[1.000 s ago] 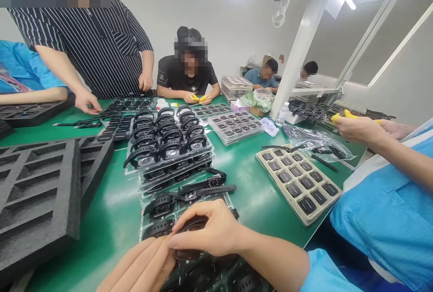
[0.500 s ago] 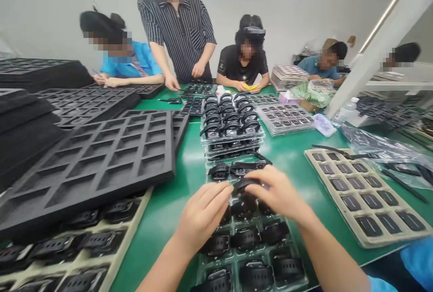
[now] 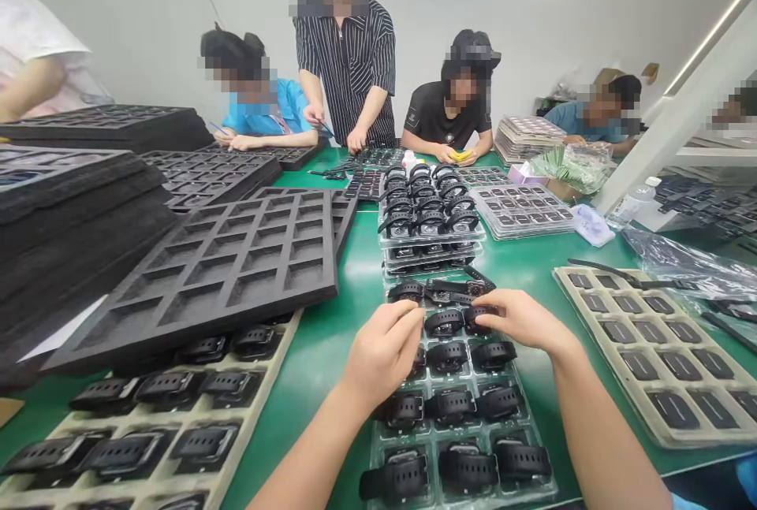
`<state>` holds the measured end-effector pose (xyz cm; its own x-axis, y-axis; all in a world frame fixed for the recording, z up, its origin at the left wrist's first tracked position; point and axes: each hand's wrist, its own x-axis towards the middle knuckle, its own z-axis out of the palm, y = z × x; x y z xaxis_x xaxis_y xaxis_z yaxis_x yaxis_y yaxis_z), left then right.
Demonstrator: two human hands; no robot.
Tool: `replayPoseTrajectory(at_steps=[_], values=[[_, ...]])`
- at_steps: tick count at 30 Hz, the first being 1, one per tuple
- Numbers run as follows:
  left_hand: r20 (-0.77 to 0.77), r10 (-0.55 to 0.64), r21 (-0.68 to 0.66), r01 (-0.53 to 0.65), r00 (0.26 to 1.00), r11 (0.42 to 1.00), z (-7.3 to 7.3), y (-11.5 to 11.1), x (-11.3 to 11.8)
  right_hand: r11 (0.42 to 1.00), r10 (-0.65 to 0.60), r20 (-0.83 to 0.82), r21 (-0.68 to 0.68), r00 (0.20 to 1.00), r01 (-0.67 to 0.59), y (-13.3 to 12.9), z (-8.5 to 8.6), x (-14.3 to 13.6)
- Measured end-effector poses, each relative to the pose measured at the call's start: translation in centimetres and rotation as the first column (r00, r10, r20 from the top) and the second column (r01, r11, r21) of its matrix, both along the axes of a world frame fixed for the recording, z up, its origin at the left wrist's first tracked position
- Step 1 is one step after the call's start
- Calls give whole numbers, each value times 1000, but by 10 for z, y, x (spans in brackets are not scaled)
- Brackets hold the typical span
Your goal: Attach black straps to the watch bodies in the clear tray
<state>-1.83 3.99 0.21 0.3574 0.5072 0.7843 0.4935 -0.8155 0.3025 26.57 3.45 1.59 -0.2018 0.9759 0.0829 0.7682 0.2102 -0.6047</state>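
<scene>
Two bare hands work over a clear plastic blister tray (image 3: 378, 459) of black strapped smartwatches on the green table (image 3: 322, 344). L hand (image 3: 384, 352): fingers curled together, tips touching a watch at the tray's left column; grip itself hidden. R hand (image 3: 520, 319): thumb and fingers pinched on a black watch (image 3: 476, 313) in the upper right pocket, w/ loose watches (image 3: 441, 289) just beyond. Black foam grid tray (image 3: 236, 258) lies to the left; beige tray of watch bodies (image 3: 650, 352) to the right.
</scene>
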Motion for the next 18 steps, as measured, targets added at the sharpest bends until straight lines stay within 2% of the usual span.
replayPoseTrajectory(at_steps=[5, 8, 11, 14, 18], values=[[18, -14, -43, 15, 1000, 999, -1, -2, 1, 996, -70, 48, 59, 996, 67, 9, 3, 4], [24, -17, -54, 19, 1000, 998, -2, -2, 1, 983, -162, 84, 101, 983, 153, 29, -7, 1], [27, -15, -60, 17, 1000, 998, -3, -1, 2, 974, -216, 81, 88, 973, 209, 43, -17, -6], [36, -16, -64, 18, 999, 998, -4, -1, 2, 957, -273, -7, 104, 962, 272, 42, -13, -9], [58, -18, -76, 23, 998, 997, -1, -5, 4, 920, -324, -273, 130, 906, 368, 18, 11, -7]])
